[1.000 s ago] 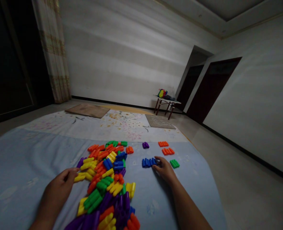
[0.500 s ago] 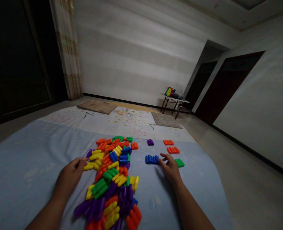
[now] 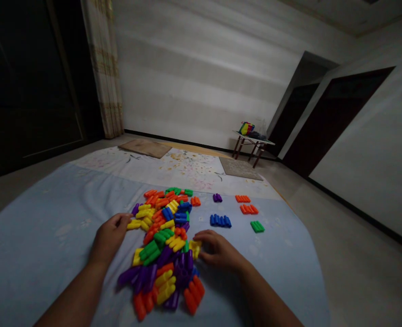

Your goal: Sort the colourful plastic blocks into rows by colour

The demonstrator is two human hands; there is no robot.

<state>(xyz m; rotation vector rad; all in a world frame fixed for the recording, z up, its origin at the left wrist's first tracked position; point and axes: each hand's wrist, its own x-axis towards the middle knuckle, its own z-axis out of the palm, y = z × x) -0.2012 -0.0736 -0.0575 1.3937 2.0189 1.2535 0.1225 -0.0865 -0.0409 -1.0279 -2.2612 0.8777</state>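
Note:
A long pile of plastic toy blocks, each like joined finger-shaped tubes in several colours, lies between my hands. My right hand is at the pile's right edge, its thumb and fingers closed around a yellow block. At the left edge, my left hand has its fingers curled together against another yellow block. Whether anything sits between those fingertips is hidden. Beyond my right hand lies a blue row of joined blocks, apart from the pile.
Right of the pile lie a green block, two orange rows, the nearer orange row included, and a purple block. A blue cloth covers the surface. Flat boards, one a brown board, lie at the far edge.
My right hand has left the blue row and moved left and nearer to me, onto the yellow block. My left hand stays beside the pile. The view has shifted slightly.

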